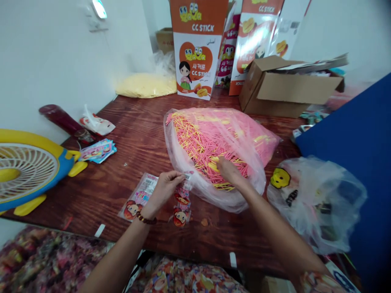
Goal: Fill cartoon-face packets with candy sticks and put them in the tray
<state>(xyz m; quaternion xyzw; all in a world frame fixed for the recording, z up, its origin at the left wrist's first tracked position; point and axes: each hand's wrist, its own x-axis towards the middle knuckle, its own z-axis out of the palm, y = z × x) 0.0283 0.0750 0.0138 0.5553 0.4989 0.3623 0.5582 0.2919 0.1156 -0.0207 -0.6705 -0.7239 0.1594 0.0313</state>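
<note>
A big clear plastic bag [244, 134] full of pink and yellow candy sticks [201, 142] lies on the wooden table [134, 134]. My right hand [229, 171] reaches into the bag's mouth, fingers down among the sticks. My left hand [163, 190] pinches the top of a small clear packet [182, 202] printed with a cartoon girl; the packet hangs down to the table. A flat pile of the same packets [137, 200] lies just left of that hand.
A yellow and blue fan [27, 171] stands at the left edge, with more packets [97, 150] and a dark red bottle [62, 121] behind it. CC Stick cartons [197, 49] and an open cardboard box [287, 85] stand at the back. A clear bag [317, 199] lies right.
</note>
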